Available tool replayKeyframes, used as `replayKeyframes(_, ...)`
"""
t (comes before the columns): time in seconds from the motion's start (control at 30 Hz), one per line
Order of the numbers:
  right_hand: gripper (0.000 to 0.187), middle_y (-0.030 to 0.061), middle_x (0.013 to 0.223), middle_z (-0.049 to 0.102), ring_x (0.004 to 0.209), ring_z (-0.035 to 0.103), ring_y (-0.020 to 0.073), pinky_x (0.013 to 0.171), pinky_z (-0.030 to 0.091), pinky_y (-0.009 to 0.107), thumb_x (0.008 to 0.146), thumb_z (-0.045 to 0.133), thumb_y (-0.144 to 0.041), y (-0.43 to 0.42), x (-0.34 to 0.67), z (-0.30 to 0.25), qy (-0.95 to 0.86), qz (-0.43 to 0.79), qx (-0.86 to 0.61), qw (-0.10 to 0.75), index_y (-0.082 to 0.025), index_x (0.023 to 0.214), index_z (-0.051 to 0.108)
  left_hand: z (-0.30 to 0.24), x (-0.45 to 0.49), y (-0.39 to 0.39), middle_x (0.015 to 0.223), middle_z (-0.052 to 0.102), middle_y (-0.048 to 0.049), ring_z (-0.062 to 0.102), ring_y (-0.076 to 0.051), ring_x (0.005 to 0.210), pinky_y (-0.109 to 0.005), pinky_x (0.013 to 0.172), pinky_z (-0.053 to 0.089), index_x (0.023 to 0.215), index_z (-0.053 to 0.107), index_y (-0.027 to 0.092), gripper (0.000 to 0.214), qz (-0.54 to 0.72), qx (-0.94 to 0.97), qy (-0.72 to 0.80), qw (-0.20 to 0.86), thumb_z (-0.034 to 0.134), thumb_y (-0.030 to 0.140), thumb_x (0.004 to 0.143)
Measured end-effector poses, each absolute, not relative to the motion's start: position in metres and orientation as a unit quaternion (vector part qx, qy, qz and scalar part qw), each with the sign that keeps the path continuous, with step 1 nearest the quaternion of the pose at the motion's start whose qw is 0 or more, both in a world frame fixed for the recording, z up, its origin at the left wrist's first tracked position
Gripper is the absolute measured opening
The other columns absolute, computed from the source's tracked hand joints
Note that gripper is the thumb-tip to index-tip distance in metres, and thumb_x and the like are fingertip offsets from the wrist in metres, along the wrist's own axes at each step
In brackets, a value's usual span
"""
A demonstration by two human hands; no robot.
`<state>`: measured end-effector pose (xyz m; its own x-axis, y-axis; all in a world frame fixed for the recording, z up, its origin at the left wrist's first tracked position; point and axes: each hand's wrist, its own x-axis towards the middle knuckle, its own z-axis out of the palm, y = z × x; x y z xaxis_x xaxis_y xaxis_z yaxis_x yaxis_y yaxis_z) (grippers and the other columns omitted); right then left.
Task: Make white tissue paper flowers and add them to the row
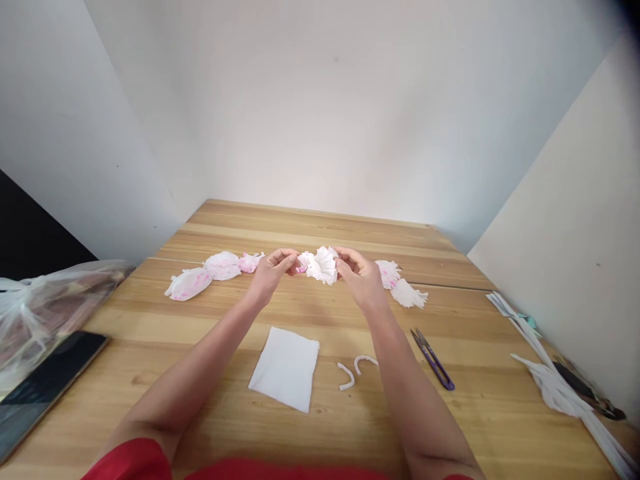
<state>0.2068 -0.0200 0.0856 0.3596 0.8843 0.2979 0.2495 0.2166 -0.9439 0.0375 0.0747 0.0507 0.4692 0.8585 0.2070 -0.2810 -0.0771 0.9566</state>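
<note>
Wooden tabletop point(340, 433) | left hand point(273, 272) and right hand point(361, 273), each closed in a fingertip pinch | white sheet point(285, 370), flat, nearer the wearer | purple-handled snips point(431, 354) lying to the right | ruffled white flower point(323, 265), gripped between both hands, mid-tabletop | two curled strips point(351, 379) beside the sheet

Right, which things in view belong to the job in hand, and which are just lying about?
Seemingly part of the job: ruffled white flower-like piece, held; pink-marked white pieces; white sheet; curled white strips; purple-handled snips.

Likely lying about: smartphone; plastic bag; white bundle, use unclear.
</note>
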Motion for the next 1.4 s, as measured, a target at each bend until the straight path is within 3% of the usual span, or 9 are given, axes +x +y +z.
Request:
replayKeyframes(0.13,0.033,0.0060,0.094,0.072,0.076,0.065,0.0167,0.060,0.055,0.027,0.078,0.061,-0.037,-0.021,0.204,0.085,-0.488,0.235,-0.575,0.613,-0.019,0.104,0.068,0.052,0.037,0.069,0.070,0.058,0.0003,0.055,-0.010,0.063,-0.024,0.064,0.046,0.077,0.053,0.015,0.034,0.437,0.565,0.200,0.671,0.060,0.048,0.084)
replayKeyframes(0.27,0.031,0.0057,0.090,0.070,0.074,0.064,0.0160,0.061,0.056,0.027,0.079,0.060,-0.036,-0.022,0.198,0.086,-0.498,0.220,-0.586,0.600,-0.019,0.104,0.069,0.054,0.039,0.063,0.079,0.059,0.0004,0.059,-0.011,0.069,-0.027,0.069,0.049,0.092,0.050,0.017,0.043,0.425,0.566,0.186,0.681,0.066,0.054,0.077)
replayKeyframes(0.37,0.030,0.0046,0.091,0.069,0.073,0.064,0.0147,0.062,0.057,0.027,0.081,0.060,-0.036,-0.024,0.193,0.087,-0.519,0.232,-0.577,0.586,-0.020,0.105,0.068,0.059,0.040,0.057,0.085,0.061,-0.0006,0.061,-0.014,0.079,-0.028,0.073,0.049,0.105,0.045,0.019,0.053,0.415,0.599,0.190,0.658,0.075,0.047,0.071)
replayKeyframes(0.5,0.028,0.0038,0.094,0.068,0.077,0.065,0.0148,0.067,0.058,0.027,0.083,0.059,-0.034,-0.027,0.187,0.086,-0.550,0.246,-0.560,0.568,-0.023,0.107,0.068,0.064,0.040,0.050,0.094,0.062,-0.0047,0.061,-0.016,0.088,-0.028,0.075,0.049,0.109,0.046,0.018,0.049,0.405,0.649,0.213,0.608,0.072,0.039,0.074)
replayKeyframes(0.7,0.028,0.0034,0.093,0.069,0.079,0.065,0.0152,0.070,0.058,0.028,0.085,0.057,-0.032,-0.029,0.182,0.086,-0.576,0.229,-0.564,0.547,-0.024,0.108,0.069,0.058,0.043,0.049,0.092,0.062,-0.0042,0.061,-0.014,0.082,-0.025,0.071,0.048,0.107,0.051,0.017,0.032,0.439,0.680,0.238,0.537,0.062,0.033,0.081)
replayKeyframes(0.83,0.028,0.0041,0.095,0.068,0.081,0.064,0.0153,0.070,0.056,0.028,0.084,0.058,-0.034,-0.027,0.188,0.085,-0.569,0.219,-0.566,0.555,-0.024,0.108,0.069,0.060,0.041,0.053,0.089,0.063,-0.0027,0.059,-0.012,0.075,-0.023,0.067,0.046,0.099,0.053,0.016,0.024,0.470,0.655,0.250,0.535,0.059,0.028,0.079)
replayKeyframes(1.0,0.031,0.0049,0.092,0.068,0.075,0.062,0.0149,0.068,0.056,0.029,0.082,0.060,-0.036,-0.024,0.197,0.083,-0.532,0.235,-0.570,0.580,-0.021,0.108,0.068,0.063,0.038,0.058,0.087,0.064,-0.0021,0.059,-0.012,0.072,-0.022,0.063,0.045,0.105,0.051,0.017,0.029,0.485,0.626,0.263,0.551,0.058,0.028,0.079)
replayKeyframes(1.13,0.032,0.0058,0.101,0.067,0.089,0.064,0.0174,0.077,0.056,0.032,0.083,0.060,-0.034,-0.030,0.194,0.090,-0.555,0.176,-0.575,0.575,-0.024,0.113,0.064,0.062,0.037,0.060,0.086,0.063,-0.0016,0.059,-0.012,0.072,-0.023,0.065,0.044,0.106,0.051,0.017,0.028,0.487,0.640,0.281,0.524,0.056,0.026,0.080)
replayKeyframes(1.4,0.046,0.0101,0.132,0.057,0.118,0.057,0.0221,0.091,0.053,0.038,0.083,0.064,-0.029,-0.042,0.172,0.094,-0.632,0.020,-0.571,0.524,-0.025,0.127,0.049,0.069,0.032,0.048,0.078,0.058,0.0017,0.054,-0.011,0.070,-0.023,0.070,0.042,0.110,0.055,0.020,0.029,0.494,0.716,0.342,0.356,0.052,0.017,0.082)
